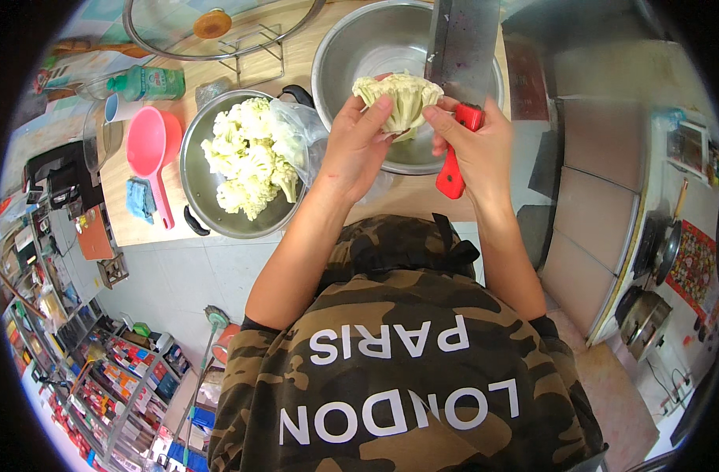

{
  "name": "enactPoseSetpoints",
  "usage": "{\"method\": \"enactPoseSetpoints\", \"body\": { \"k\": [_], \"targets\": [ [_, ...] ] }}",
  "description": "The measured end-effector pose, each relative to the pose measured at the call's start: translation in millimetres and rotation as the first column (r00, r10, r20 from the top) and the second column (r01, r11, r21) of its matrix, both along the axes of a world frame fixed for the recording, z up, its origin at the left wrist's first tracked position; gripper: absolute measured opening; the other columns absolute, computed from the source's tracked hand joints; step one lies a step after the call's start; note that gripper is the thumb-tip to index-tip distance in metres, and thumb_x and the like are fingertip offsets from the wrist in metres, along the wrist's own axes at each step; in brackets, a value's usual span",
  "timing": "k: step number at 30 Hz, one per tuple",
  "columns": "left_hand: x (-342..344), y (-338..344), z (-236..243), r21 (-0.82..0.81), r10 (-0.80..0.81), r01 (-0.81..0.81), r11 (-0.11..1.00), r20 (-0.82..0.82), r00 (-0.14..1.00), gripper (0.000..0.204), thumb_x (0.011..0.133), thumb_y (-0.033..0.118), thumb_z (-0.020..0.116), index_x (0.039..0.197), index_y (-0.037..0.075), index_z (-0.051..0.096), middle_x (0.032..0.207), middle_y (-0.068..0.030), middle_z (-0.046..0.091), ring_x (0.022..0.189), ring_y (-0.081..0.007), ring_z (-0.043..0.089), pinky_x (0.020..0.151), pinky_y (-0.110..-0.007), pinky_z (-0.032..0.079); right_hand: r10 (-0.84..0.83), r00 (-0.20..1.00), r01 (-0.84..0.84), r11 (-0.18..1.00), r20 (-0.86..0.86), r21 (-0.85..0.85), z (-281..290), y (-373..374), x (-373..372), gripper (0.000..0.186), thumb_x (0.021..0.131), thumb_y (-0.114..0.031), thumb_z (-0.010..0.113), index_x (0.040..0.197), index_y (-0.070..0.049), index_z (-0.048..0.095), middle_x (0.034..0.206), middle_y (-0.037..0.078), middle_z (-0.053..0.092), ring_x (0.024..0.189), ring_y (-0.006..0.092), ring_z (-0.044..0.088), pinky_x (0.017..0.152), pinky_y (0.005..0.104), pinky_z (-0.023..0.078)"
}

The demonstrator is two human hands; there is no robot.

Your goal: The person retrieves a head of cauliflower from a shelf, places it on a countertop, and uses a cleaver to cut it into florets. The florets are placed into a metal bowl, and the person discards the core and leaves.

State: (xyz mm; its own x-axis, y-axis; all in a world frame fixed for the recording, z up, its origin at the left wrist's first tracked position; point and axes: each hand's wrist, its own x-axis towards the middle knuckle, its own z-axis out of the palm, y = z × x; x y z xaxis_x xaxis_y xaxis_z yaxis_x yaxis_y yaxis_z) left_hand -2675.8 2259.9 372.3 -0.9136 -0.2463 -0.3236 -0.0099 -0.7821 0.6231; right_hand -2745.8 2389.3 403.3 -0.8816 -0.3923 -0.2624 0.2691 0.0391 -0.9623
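Over a large steel bowl (334, 49), my left hand (353, 149) is closed on a piece of cauliflower (406, 101), its thumb across the pale stalks. A cleaver (463, 51) with a wide grey blade and a red handle is in my right hand (483, 149). The blade points away from me beyond the cauliflower, and bits cling to it. My right thumb and fingertips also touch the cauliflower's right edge. To the left stands a two-handled steel pot (196, 185) holding several cauliflower florets (249, 157). A clear plastic bag (298, 134) lies between pot and bowl.
Left of the pot are a pink ladle (148, 141), a blue cloth (140, 199) and a green bottle (151, 82). A glass lid (211, 23) and wire rack (257, 59) sit at the back. Tiled cabinet sides (599, 145) rise at the right.
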Motion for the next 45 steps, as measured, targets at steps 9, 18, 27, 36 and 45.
{"method": "enactPoseSetpoints", "body": {
  "k": [9,18,27,36,45],
  "targets": [
    [1.4,3.0,1.9,0.013,0.06,-0.06,0.998,-0.032,0.998,0.049,0.086,0.012,0.06,0.129,0.003,0.039,0.12,-0.0088,0.053,0.11,-0.0189,0.052,0.092,-0.034,0.043,-0.057,0.994,0.067,0.992,-0.091,0.108,-11.0,-0.5,4.8,0.037,0.079,-0.004,0.063,0.113,0.003,0.051,0.083,0.009,0.065,0.062,0.0103,0.059,0.053,0.0238,0.05],
    [1.4,-0.9,-1.4,-0.543,-0.014,0.005,0.839,-0.013,1.0,0.063,0.076,0.006,0.07,0.131,0.004,0.039,0.119,-0.0081,0.053,0.107,-0.0175,0.053,0.088,-0.03,0.045,-0.031,0.999,0.032,0.996,0.006,-0.08,-1.0,11.2,-1.0,0.043,0.079,-0.014,0.068,0.114,0.005,0.051,0.1,0.014,0.064,0.056,0.0104,0.058,0.048,0.0213,0.048],
    [1.4,9.6,14.9,-0.545,0.038,-0.105,0.832,-0.133,0.99,0.035,0.075,0.003,0.071,0.106,-0.003,0.056,0.1,-0.008,0.061,0.089,-0.0115,0.058,0.076,-0.024,0.048,0.031,0.982,-0.006,0.992,0.188,-0.129,6.9,13.4,2.5,0.038,0.072,-0.011,0.076,0.101,0.0,0.054,0.078,0.006,0.062,0.047,0.0062,0.047,0.041,0.0192,0.036],
    [-2.2,14.8,9.1,-0.551,0.151,-0.1,0.829,0.049,0.987,0.019,0.086,0.012,0.061,0.096,-0.003,0.06,0.09,-0.0072,0.063,0.08,-0.0092,0.057,0.071,-0.022,0.046,-0.005,0.996,0.0,0.999,-0.09,-0.051,5.9,8.9,16.1,0.054,0.068,-0.001,0.076,0.113,0.004,0.047,0.097,0.011,0.062,0.078,0.0113,0.06,0.067,0.0236,0.051],
    [-21.5,6.5,-9.6,-0.362,0.19,-0.088,0.928,0.258,0.947,0.032,0.093,0.026,0.049,0.109,-0.001,0.056,0.093,-0.0075,0.063,0.079,-0.0116,0.058,0.067,-0.024,0.046,-0.039,0.999,0.039,0.999,0.013,-0.037,4.2,12.7,24.5,0.057,0.07,0.007,0.07,0.12,0.005,0.043,0.107,0.014,0.059,0.095,0.015,0.059,0.082,0.027,0.048]
  ]
}}
